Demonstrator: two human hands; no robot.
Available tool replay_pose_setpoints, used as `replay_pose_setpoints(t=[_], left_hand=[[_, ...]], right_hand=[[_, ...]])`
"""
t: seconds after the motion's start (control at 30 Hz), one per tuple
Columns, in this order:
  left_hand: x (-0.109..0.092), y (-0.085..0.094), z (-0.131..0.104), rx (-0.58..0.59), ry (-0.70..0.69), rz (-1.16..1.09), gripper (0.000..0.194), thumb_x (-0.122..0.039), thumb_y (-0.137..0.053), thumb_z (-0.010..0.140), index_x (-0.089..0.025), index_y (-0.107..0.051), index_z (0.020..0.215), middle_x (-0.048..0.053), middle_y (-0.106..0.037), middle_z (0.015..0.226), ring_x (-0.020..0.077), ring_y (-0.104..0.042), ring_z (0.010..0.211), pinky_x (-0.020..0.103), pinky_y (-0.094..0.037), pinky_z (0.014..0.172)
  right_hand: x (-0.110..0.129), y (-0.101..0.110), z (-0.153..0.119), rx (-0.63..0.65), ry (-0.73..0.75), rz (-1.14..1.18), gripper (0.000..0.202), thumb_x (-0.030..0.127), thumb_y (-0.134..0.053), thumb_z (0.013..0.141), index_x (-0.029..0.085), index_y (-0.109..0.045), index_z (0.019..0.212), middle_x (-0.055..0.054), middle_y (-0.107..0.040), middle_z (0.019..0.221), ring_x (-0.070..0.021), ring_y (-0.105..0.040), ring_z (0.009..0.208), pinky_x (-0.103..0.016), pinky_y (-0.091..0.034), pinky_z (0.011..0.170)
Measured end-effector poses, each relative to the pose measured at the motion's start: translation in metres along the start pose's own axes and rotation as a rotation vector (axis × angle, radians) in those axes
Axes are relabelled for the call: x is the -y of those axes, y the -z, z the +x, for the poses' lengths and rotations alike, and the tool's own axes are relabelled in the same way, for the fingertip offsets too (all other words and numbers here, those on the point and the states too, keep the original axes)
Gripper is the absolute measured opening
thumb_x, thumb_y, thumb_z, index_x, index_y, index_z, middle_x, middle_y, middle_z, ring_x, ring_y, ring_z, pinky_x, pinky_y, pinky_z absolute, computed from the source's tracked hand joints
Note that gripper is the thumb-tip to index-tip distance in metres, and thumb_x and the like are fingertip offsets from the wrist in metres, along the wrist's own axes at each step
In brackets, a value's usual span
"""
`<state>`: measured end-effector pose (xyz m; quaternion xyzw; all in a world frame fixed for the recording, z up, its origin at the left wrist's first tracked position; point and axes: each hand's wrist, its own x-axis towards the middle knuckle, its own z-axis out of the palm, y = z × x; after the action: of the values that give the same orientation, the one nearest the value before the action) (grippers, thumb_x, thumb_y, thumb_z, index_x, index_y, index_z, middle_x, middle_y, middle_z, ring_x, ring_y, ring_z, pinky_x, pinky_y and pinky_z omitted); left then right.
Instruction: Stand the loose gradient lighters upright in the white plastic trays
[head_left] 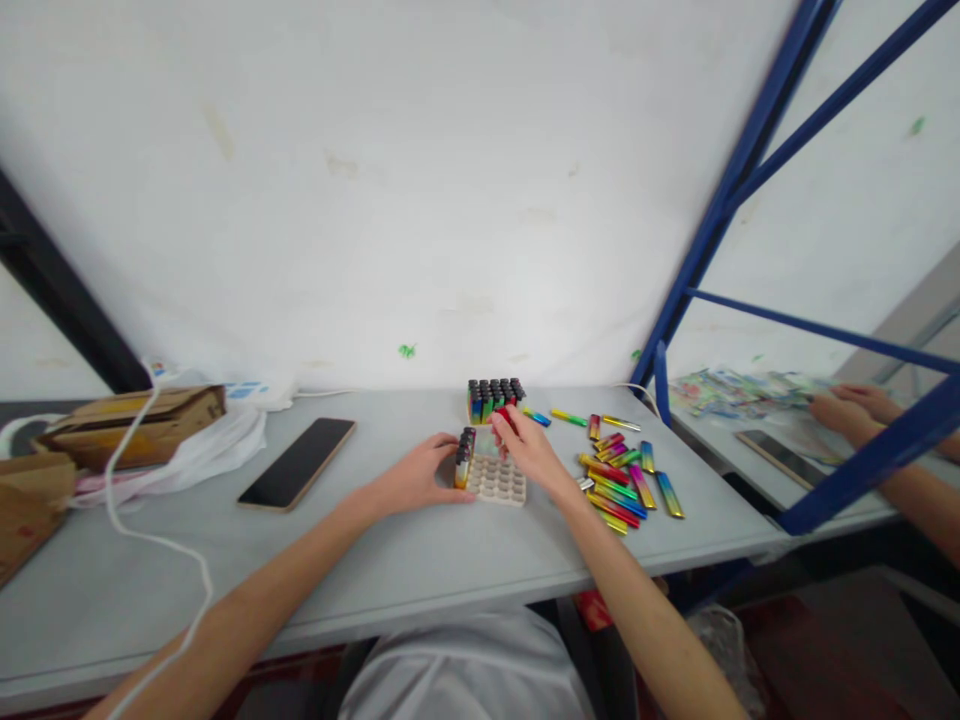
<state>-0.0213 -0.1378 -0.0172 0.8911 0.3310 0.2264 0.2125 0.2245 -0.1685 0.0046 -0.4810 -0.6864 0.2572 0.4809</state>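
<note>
A pale tray with rows of round holes (498, 482) lies on the table in front of me. Along its left side stands a row of upright lighters (464, 458) with black tops. My left hand (421, 474) curves around that side, thumb at the near corner and fingers at the far end, gripping the tray. Over the tray's far part, my right hand (527, 448) pinches a shiny red lighter (504, 413), partly hidden by the fingers. Just behind is a block of upright lighters (495, 396) with black tops and coloured bodies.
Loose shiny coloured lighter bodies (619, 480) are scattered to the right. A phone (300, 463) lies at left, near a cardboard box (135, 430), plastic bag (217, 450) and white cable (161, 535). Beyond the blue frame (720, 230), another person's hands (855, 410) show.
</note>
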Motion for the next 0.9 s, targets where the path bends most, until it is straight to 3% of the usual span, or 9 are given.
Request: replay_pose_setpoints(t=[0.1, 0.23, 0.47, 0.63, 0.77, 0.9], left_hand=[[0.001, -0.001, 0.000, 0.000, 0.009, 0.005, 0.079, -0.073, -0.090, 0.075, -0.019, -0.076, 0.131, 0.017, -0.070, 0.143, 0.0396, -0.069, 0.132, 0.051, -0.053, 0.123], [0.001, -0.002, 0.001, 0.007, 0.022, 0.008, 0.081, -0.071, -0.092, 0.075, -0.018, -0.075, 0.133, 0.017, -0.069, 0.144, 0.0401, -0.068, 0.134, 0.052, -0.051, 0.124], [-0.002, -0.001, 0.000, 0.007, 0.009, -0.016, 0.075, -0.067, -0.092, 0.076, -0.020, -0.075, 0.132, 0.016, -0.070, 0.142, 0.0384, -0.068, 0.134, 0.050, -0.052, 0.124], [-0.001, -0.001, 0.000, 0.002, 0.018, -0.016, 0.075, -0.068, -0.092, 0.075, -0.020, -0.076, 0.131, 0.016, -0.070, 0.141, 0.0388, -0.069, 0.133, 0.050, -0.052, 0.123], [0.000, -0.001, 0.000, -0.009, 0.001, -0.007, 0.072, -0.068, -0.092, 0.075, -0.021, -0.076, 0.128, 0.014, -0.071, 0.140, 0.0387, -0.069, 0.132, 0.050, -0.054, 0.122], [-0.002, 0.002, 0.000, 0.001, -0.002, 0.004, 0.072, -0.070, -0.090, 0.077, -0.020, -0.076, 0.128, 0.015, -0.071, 0.141, 0.0388, -0.070, 0.131, 0.050, -0.054, 0.122]], right_hand=[[-0.002, 0.002, -0.001, 0.017, 0.117, -0.200, 0.047, 0.060, -0.046, 0.112, 0.024, -0.056, 0.083, -0.006, -0.066, 0.089, -0.0212, -0.063, 0.086, -0.030, -0.048, 0.075], [-0.002, 0.006, -0.001, 0.069, 0.119, -0.398, 0.045, 0.049, -0.051, 0.115, 0.023, -0.054, 0.079, -0.001, -0.063, 0.074, -0.0188, -0.057, 0.071, -0.030, -0.041, 0.072], [-0.003, 0.005, -0.002, 0.290, 0.144, -0.487, 0.024, 0.029, -0.060, 0.114, 0.018, -0.069, 0.094, -0.008, -0.078, 0.091, -0.0215, -0.068, 0.082, -0.029, -0.045, 0.077], [-0.002, 0.004, -0.003, 0.312, 0.189, -0.530, 0.016, 0.027, -0.065, 0.111, 0.014, -0.075, 0.110, -0.014, -0.081, 0.108, -0.0262, -0.072, 0.100, -0.033, -0.051, 0.089], [-0.005, 0.025, 0.000, 0.325, 0.175, -0.483, 0.023, 0.036, -0.068, 0.110, 0.017, -0.078, 0.119, -0.012, -0.082, 0.114, -0.0250, -0.073, 0.106, -0.034, -0.052, 0.096], [-0.019, 0.065, 0.006, 0.171, 0.011, -0.643, 0.030, 0.033, -0.058, 0.114, 0.015, -0.081, 0.122, -0.015, -0.081, 0.122, -0.0266, -0.072, 0.118, -0.036, -0.049, 0.109]])
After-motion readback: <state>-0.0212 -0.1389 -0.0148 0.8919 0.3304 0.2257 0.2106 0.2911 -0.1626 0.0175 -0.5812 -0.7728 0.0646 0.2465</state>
